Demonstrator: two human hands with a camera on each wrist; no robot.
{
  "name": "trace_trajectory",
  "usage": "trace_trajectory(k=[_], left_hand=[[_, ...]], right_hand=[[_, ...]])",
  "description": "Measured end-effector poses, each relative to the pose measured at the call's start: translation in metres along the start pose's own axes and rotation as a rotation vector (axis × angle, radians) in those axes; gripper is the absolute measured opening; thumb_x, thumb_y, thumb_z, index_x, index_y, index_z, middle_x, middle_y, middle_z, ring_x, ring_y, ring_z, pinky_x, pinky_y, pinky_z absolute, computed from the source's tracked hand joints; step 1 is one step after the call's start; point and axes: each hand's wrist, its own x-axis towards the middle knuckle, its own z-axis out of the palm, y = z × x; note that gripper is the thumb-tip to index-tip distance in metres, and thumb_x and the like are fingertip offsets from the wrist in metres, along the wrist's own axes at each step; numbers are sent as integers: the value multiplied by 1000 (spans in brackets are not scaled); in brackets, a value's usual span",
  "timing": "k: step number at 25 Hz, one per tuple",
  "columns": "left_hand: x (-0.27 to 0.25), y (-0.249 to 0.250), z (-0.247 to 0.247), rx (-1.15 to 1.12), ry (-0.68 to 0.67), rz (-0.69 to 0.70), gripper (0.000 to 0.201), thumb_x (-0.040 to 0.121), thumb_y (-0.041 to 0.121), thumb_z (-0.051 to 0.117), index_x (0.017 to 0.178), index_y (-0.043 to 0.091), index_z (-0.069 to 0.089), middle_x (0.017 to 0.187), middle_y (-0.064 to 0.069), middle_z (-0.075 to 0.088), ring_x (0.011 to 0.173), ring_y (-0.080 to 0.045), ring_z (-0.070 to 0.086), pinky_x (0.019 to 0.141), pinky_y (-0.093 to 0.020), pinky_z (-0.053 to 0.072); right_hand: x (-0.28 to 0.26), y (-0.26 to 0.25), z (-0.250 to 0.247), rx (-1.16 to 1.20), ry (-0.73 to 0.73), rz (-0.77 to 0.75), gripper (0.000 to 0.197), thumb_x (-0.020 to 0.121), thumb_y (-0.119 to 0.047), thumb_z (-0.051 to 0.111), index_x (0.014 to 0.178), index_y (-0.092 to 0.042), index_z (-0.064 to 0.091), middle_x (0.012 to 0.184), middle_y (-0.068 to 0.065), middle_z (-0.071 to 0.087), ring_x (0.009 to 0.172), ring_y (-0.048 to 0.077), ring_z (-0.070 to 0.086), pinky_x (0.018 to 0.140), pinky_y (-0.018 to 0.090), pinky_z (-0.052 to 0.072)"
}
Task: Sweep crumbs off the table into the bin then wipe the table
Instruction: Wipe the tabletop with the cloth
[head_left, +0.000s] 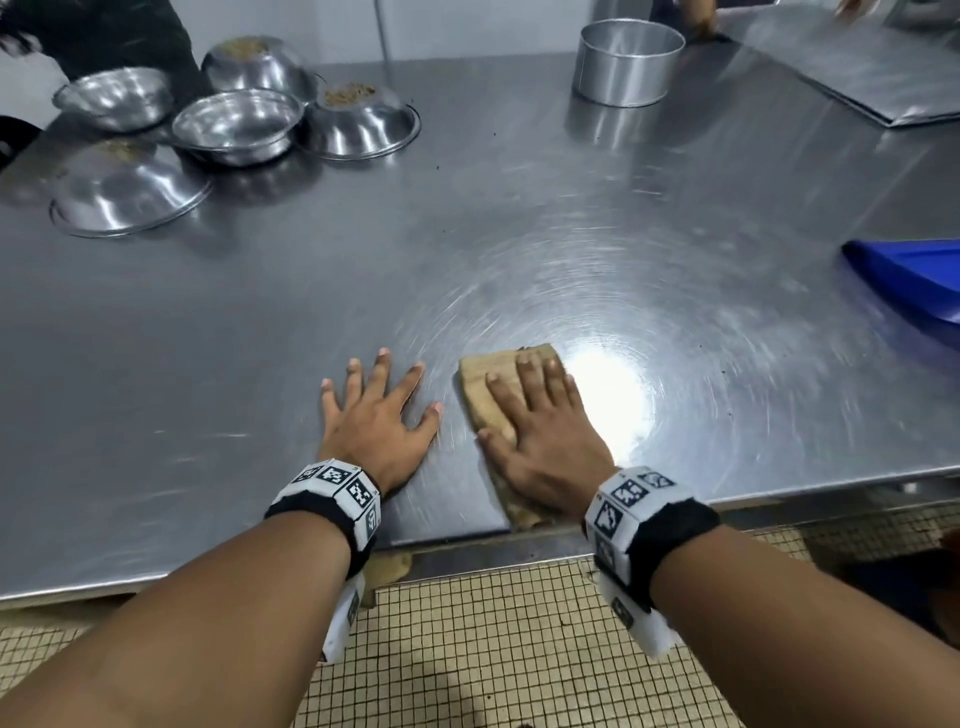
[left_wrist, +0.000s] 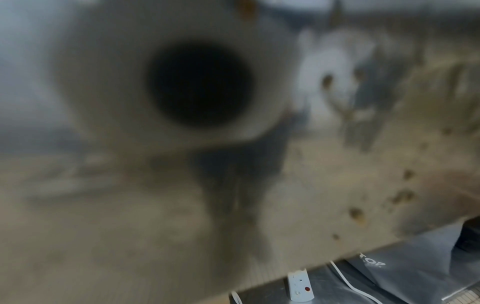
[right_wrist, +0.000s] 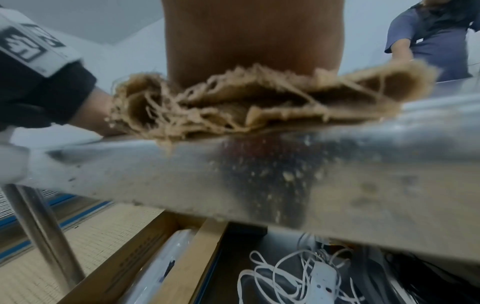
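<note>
So rn the right hand (head_left: 540, 421) is flat on the cloth (head_left: 491, 387), fingers straight and together, palm pressing it onto the steel table (head_left: 467, 249). No pinch or grip, just pressing down. The cloth is a folded tan rag, frayed at the near end, and that end pokes out past the table's front lip under the wrist (the right wrist cam shows the fraying hanging over the edge (right_wrist: 233, 107)).

Key bit imo: the cloth's long axis runs front-to-back, basically in line with the forearm, so the hand is stacked right on top of it. The wiped-looking swirl and glare patch sit just to the right of it, and open tabletop stretches away ahead. So the next stroke prob goes forward or sideways across the surface, w/ the rag's long side leading if it goes sideways.

The left hand (head_left: 376, 415) is just beside the cloth, not touching it, fingers spread wide and flat on the steel, holding nothing. Looks like bracing tbh. The left wrist cam is a blurry mess, can't get anything from it.

A few dark specks are on the far tabletop near the bowls (head_left: 239, 122). A blue dustpan-looking thing (head_left: 914, 275) sits well off to the right. Can't see a bin anywhere.
</note>
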Motion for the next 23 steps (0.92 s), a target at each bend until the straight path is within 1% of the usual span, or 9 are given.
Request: trace_trajectory(k=[3, 5, 8, 11, 14, 16, 18, 20, 23], left_hand=[[0, -1, -1, 21, -31, 11, 68, 91, 69, 19, 152, 42, 12, 164, 5, 0, 150, -29, -3, 118, -54, -4], [-1, 0, -3, 32, -33, 20, 68, 90, 69, 17, 153, 41, 12, 164, 4, 1, 150, -30, -3, 119, -55, -3], [-8, 4, -5, 52, -13, 33, 66, 92, 66, 20, 152, 39, 18, 164, 1, 5, 150, -31, 0, 119, -54, -1], [-17, 22, -7, 40, 3, 65, 64, 93, 64, 24, 152, 38, 20, 164, 1, 6, 150, -30, 1, 119, -54, 1], [-16, 58, 0, 17, -15, 91, 65, 93, 65, 24, 152, 39, 18, 164, 1, 3, 150, -29, -1, 119, -54, -1], [-11, 85, 10, 2, -26, 73, 66, 91, 67, 22, 152, 41, 15, 164, 1, 1, 150, -30, -4, 118, -55, -3], [-7, 102, 15, -7, -24, 24, 67, 90, 68, 21, 152, 41, 13, 164, 1, -1, 149, -31, -5, 117, -57, -5], [-4, 106, 17, -5, -21, -7, 68, 90, 68, 19, 152, 42, 12, 164, 2, -3, 149, -31, -6, 118, -56, -6], [-3, 108, 19, 5, -17, -14, 68, 91, 68, 16, 153, 42, 8, 164, 3, -6, 149, -29, -9, 118, -55, -7]], right_hand=[[-34, 6, 4, -21, -14, -57, 67, 96, -60, 18, 152, -33, -5, 157, 4, -24, 142, 24, -29, 118, 43, -13], [-52, 17, 6, -24, -7, -38, 67, 95, -61, 18, 151, -35, -8, 157, 2, -26, 141, 21, -32, 119, 42, -12], [-74, 43, 7, -23, 4, 52, 68, 92, -64, 15, 149, -39, -14, 156, 0, -30, 141, 17, -34, 119, 41, -12], [-86, 79, -4, -18, 46, 197, 74, 87, -67, 9, 151, -35, -11, 157, 3, -26, 143, 21, -30, 119, 42, -10], [-79, 118, -22, -12, 88, 355, 77, 88, -63, 16, 154, -26, 0, 159, 14, -17, 145, 30, -20, 118, 44, -9], [-65, 138, -34, 36, 71, 404, 74, 94, -58, 22, 155, -22, 0, 159, 15, -17, 145, 32, -21, 118, 46, -11], [-47, 148, -40, 50, 59, 402, 73, 96, -56, 25, 154, -23, -3, 158, 16, -19, 144, 33, -23, 118, 46, -12], [-29, 147, -42, 43, 63, 380, 74, 95, -58, 22, 154, -24, -6, 157, 18, -19, 144, 35, -23, 117, 47, -14], [-4, 138, -39, 37, 51, 300, 75, 94, -62, 18, 154, -24, -6, 157, 20, -18, 143, 36, -23, 117, 48, -15]])
